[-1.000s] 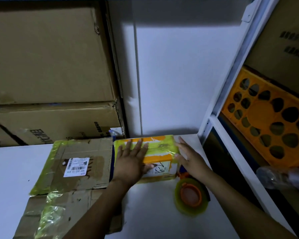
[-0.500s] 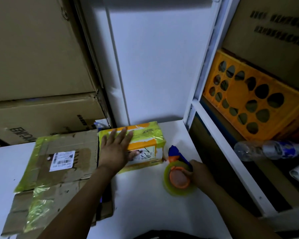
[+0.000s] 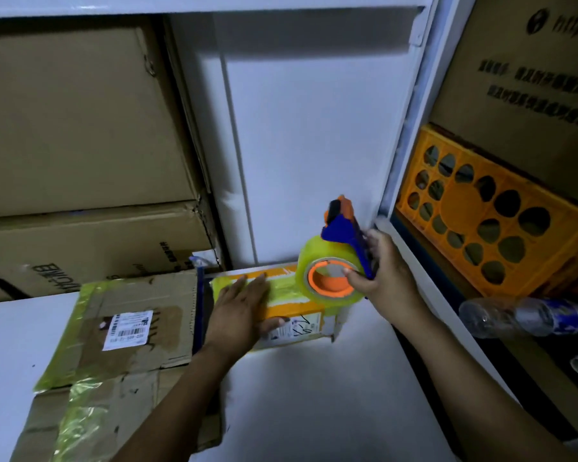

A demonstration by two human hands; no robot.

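A small orange parcel (image 3: 297,315) wrapped in yellowish tape lies on the white table (image 3: 314,395), with a white label on its near side. My left hand (image 3: 241,311) lies flat on its top, fingers straight. My right hand (image 3: 381,268) grips a tape dispenser (image 3: 334,261) with a blue handle, an orange core and a yellowish tape roll. The roll is held just above the parcel's right end.
A flattened, taped cardboard box (image 3: 124,335) with a barcode label lies left of the parcel. Large cartons (image 3: 80,161) are stacked at the back left. Right of the white shelf post (image 3: 411,128) are an orange crate (image 3: 488,221) and a plastic bottle (image 3: 528,316).
My right hand has picked the tape dispenser up off the table and raised it over the parcel's right end. My left hand stayed flat on the parcel.
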